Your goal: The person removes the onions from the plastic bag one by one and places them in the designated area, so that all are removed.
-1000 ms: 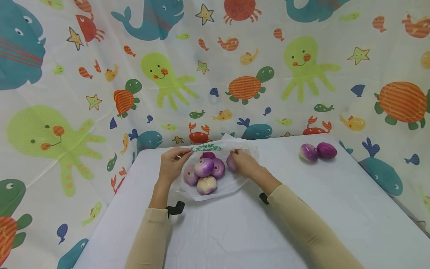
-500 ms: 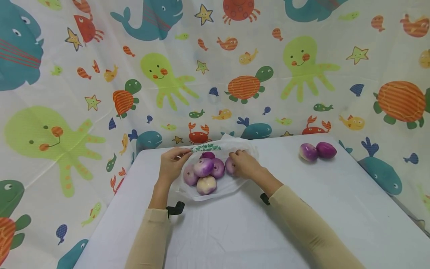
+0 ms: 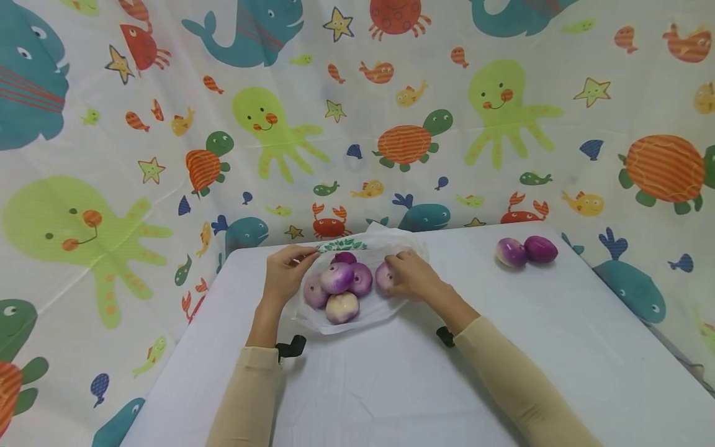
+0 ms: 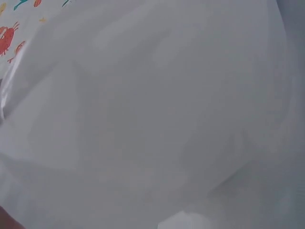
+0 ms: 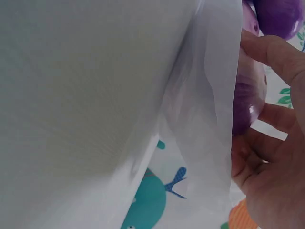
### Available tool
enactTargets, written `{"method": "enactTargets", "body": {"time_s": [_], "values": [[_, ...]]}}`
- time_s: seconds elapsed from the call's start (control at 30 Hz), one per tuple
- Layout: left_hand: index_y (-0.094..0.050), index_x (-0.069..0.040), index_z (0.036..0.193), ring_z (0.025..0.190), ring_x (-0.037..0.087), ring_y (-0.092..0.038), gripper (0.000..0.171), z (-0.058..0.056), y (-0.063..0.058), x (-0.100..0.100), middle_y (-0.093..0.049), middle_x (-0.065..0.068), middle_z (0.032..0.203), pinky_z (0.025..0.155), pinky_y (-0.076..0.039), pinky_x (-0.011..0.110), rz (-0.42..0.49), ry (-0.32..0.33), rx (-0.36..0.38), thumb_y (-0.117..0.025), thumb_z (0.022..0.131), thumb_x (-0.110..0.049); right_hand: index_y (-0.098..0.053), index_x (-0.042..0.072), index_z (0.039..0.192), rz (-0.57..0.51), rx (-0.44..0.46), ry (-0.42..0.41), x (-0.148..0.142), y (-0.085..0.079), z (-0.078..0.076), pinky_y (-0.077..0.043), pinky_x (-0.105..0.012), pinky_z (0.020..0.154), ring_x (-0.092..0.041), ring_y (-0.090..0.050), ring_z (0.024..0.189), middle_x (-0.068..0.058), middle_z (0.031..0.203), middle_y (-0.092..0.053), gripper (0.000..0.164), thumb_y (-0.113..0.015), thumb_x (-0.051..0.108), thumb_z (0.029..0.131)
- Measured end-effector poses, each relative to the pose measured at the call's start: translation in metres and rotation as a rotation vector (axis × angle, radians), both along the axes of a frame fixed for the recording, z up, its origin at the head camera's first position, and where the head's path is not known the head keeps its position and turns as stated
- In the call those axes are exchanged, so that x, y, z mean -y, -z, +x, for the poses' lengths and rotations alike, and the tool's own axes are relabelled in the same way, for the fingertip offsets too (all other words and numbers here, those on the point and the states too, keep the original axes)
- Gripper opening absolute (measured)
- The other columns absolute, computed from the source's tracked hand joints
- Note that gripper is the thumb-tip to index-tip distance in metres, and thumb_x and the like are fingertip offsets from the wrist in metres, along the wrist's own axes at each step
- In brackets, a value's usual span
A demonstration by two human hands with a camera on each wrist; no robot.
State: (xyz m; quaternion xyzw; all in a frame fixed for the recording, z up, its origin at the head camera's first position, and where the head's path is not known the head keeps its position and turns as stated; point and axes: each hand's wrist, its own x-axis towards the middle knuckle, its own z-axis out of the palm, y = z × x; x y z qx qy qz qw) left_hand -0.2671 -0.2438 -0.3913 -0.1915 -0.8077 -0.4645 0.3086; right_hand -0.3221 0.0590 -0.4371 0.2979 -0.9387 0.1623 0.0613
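A white plastic bag [image 3: 371, 313] with a green leaf print lies spread at the far middle of the table, several purple onions [image 3: 337, 278] heaped on it. On the bag's left, my left hand [image 3: 285, 276] pinches its edge beside the print. My right hand [image 3: 414, 277] holds a separate purple onion [image 3: 385, 279] at the bag's right, just beside the heap. In the right wrist view, thumb and fingers curl round this onion [image 5: 249, 95], partly hidden behind a white flap of the bag. Mostly pale bag film [image 4: 143, 105] fills the left wrist view.
Two more purple onions, a paler one [image 3: 511, 253] and a darker one [image 3: 540, 249], sit side by side at the table's far right. Behind the white table [image 3: 357, 391] hangs a curtain [image 3: 346, 87] printed with sea animals.
My right hand has turned slightly and eased toward the table's near side, and more of its onion shows. My left hand keeps its pinch on the bag's edge.
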Motion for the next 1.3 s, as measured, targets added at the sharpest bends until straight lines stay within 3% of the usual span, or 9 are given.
{"method": "enactTargets", "body": {"time_s": [0.17, 0.37, 0.63, 0.83, 1.1, 1.3], "values": [[-0.078, 0.005, 0.103, 0.079, 0.022, -0.066, 0.014, -0.001, 0.001, 0.0, -0.078, 0.02, 0.096, 0.069, -0.054, 0.013, 0.006, 0.011, -0.004, -0.075, 0.09, 0.008, -0.057, 0.007, 0.144, -0.029, -0.016, 0.006, -0.002, 0.004, 0.003, -0.047, -0.048, 0.111, -0.033, -0.052, 0.128, -0.015, 0.14, -0.063, 0.074, -0.086, 0.038, 0.083], [-0.078, 0.004, 0.103, 0.079, 0.019, -0.065, 0.013, -0.002, 0.001, 0.0, -0.077, 0.019, 0.094, 0.069, -0.053, 0.013, -0.003, -0.006, 0.001, -0.075, 0.09, 0.007, -0.055, 0.006, 0.146, -0.11, 0.014, -0.011, -0.008, -0.003, 0.005, -0.046, -0.05, 0.115, -0.034, -0.053, 0.135, -0.016, 0.143, -0.06, 0.076, -0.087, 0.033, 0.083], [-0.079, 0.003, 0.104, 0.08, 0.016, -0.065, 0.014, -0.002, 0.003, 0.002, -0.078, 0.019, 0.096, 0.069, -0.054, 0.014, -0.007, -0.011, 0.005, -0.075, 0.091, 0.006, -0.054, 0.009, 0.148, -0.192, 0.042, -0.007, -0.014, -0.014, 0.013, -0.047, -0.052, 0.113, -0.034, -0.052, 0.136, -0.015, 0.146, -0.058, 0.077, -0.088, 0.03, 0.082], [-0.079, 0.003, 0.104, 0.08, 0.02, -0.066, 0.014, -0.003, 0.004, 0.003, -0.078, 0.019, 0.097, 0.069, -0.053, 0.012, -0.01, -0.015, 0.002, -0.075, 0.091, 0.005, -0.053, 0.013, 0.15, -0.257, 0.08, -0.009, -0.019, -0.015, 0.014, -0.05, -0.052, 0.111, -0.032, -0.05, 0.136, -0.012, 0.149, -0.055, 0.079, -0.088, 0.032, 0.082], [-0.079, 0.001, 0.103, 0.08, 0.016, -0.065, 0.013, -0.005, 0.006, 0.003, -0.078, 0.018, 0.097, 0.069, -0.052, 0.013, -0.021, -0.022, -0.009, -0.076, 0.091, 0.004, -0.055, 0.013, 0.149, -0.336, 0.09, -0.014, -0.033, -0.02, 0.015, -0.054, -0.053, 0.104, -0.032, -0.048, 0.132, -0.012, 0.144, -0.056, 0.077, -0.088, 0.03, 0.081], [-0.079, 0.002, 0.103, 0.08, 0.025, -0.067, 0.013, -0.005, 0.005, 0.002, -0.078, 0.018, 0.098, 0.069, -0.051, 0.009, -0.021, -0.02, -0.019, -0.076, 0.091, 0.004, -0.055, 0.014, 0.149, -0.347, 0.077, -0.01, -0.039, -0.026, 0.014, -0.056, -0.052, 0.101, -0.031, -0.048, 0.13, -0.012, 0.142, -0.056, 0.077, -0.088, 0.031, 0.081]]}}
